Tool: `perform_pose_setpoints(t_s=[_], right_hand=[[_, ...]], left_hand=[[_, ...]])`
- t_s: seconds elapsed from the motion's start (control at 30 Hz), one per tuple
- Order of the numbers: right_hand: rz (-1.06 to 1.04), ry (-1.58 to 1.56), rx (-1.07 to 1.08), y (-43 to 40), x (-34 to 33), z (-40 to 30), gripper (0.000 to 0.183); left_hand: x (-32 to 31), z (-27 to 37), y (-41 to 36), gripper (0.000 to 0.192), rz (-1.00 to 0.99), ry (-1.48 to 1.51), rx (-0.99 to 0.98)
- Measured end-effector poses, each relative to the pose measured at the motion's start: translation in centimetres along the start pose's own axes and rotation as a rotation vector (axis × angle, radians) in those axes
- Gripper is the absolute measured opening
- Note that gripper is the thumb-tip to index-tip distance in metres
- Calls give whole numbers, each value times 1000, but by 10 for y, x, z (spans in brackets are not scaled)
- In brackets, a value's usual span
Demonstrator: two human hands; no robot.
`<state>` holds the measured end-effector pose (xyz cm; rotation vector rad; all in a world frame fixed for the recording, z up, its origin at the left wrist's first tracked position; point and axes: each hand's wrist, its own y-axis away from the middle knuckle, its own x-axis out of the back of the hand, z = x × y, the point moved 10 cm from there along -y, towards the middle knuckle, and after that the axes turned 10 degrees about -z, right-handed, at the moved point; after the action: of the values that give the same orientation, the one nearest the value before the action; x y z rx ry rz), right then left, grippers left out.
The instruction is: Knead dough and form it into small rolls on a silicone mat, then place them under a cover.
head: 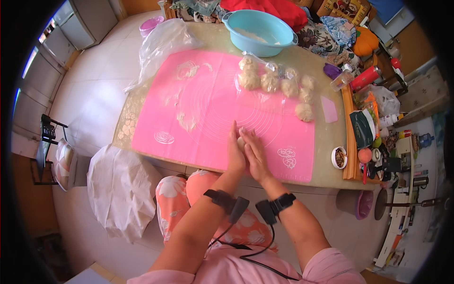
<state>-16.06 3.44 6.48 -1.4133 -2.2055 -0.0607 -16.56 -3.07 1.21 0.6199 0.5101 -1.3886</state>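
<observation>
My left hand (pixel 236 152) and my right hand (pixel 254 152) are held palm to palm over the near edge of a pink silicone baking mat (pixel 220 103). A piece of dough (pixel 241 143) shows between them, mostly hidden by the fingers. Several dough balls (pixel 249 80) lie at the mat's back right, partly under clear plastic film; one dough ball (pixel 304 112) sits nearest me at the end of that group. White flour smears (pixel 186 121) mark the mat's left side. Behind the mat stands a light blue plastic basin (pixel 260 30) with flour inside.
A clear plastic bag (pixel 166 41) lies at the table's back left. A pink scraper (pixel 329 109) and a small white bowl (pixel 339 158) are on the right, beside a wooden tray edge (pixel 349 142) crowded with items. A cloth-covered stool (pixel 120 191) stands left of my legs.
</observation>
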Motion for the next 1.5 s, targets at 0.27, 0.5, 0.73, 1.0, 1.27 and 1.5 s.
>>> perform_pose_setpoints(t_s=[0.27,0.5,0.73,1.0,1.27,1.5], right_hand=[[-106,597,-239,-27,23,39,44],[53,95,-16,-41,3,-13,46],[-96,314,-148,-8,8,31,43],[-112,642,-227,-36,20,42,44],[-98,260,-132,-54,3,13,50],[-216,6,-73,-12,-1,6,47]], left_hand=[[-1,-11,-2,51,1,-100,-86],[22,-6,2,50,44,-170,-115],[20,-3,1,49,57,-176,-152],[6,5,8,48,184,-438,-171],[7,12,4,48,137,-440,-233],[13,10,4,48,106,-271,-207]])
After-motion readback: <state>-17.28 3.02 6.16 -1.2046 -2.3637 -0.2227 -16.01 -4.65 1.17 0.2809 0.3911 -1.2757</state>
